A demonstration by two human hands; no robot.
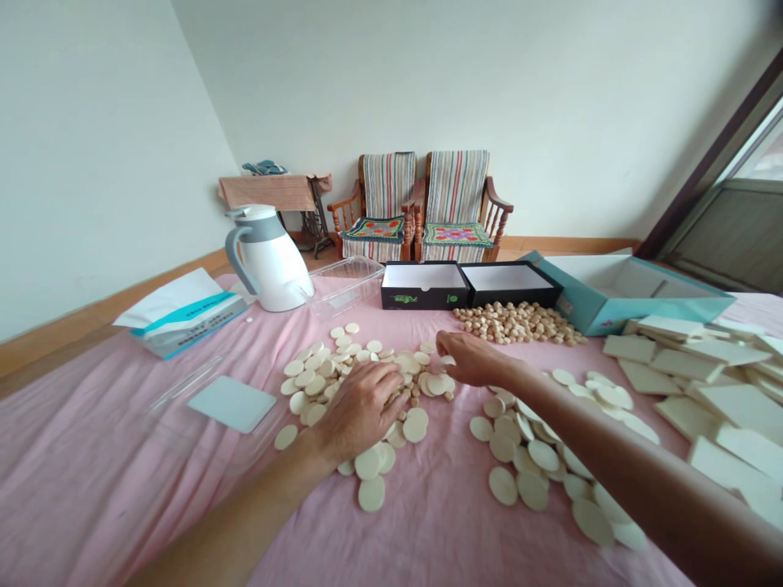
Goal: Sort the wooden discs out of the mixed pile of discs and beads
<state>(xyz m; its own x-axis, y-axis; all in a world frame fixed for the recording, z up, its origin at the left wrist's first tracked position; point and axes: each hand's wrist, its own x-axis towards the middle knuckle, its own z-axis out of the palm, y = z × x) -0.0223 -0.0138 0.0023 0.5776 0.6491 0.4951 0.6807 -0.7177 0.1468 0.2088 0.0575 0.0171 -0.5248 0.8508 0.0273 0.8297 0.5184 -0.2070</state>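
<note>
Reaching to one disc pile [316, 385], two hands [362, 401]

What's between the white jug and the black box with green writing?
A clear plastic container sits between the jug and that box, in the head view.

On a pink cloth [440, 522], the left hand [364, 408] is resting over flat, round, cream discs [315, 383]; the right hand [468, 359] is curling near small, round, tan beads [514, 322].
</note>
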